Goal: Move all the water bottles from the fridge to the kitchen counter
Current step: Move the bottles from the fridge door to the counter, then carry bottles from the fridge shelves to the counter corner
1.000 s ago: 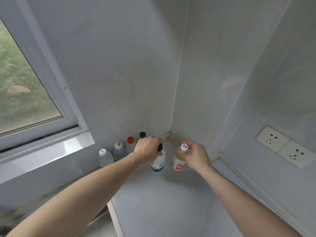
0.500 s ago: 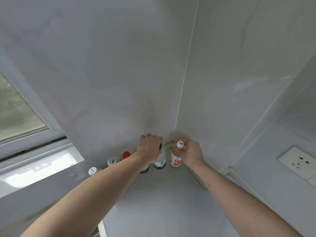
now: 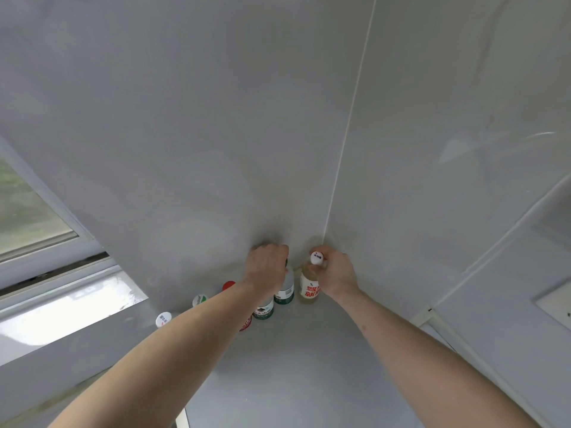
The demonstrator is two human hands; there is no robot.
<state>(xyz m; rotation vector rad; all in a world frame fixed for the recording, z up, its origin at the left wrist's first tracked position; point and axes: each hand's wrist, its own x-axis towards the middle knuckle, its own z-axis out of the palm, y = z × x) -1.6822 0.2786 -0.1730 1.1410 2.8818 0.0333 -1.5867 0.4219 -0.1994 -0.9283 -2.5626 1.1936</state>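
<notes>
Soft, even daylight comes in from the window (image 3: pixel 27 217) at the left, and its sill (image 3: pixel 71 307) glares nearly white. The pale walls (image 3: pixel 216 118) look flat and slightly grey, with a dim smudge of shadow in the corner above the hands. The wide lens bends straight lines towards the edges and stretches the forearms. Detail is soft throughout, and the bottle labels are hardly legible.
</notes>
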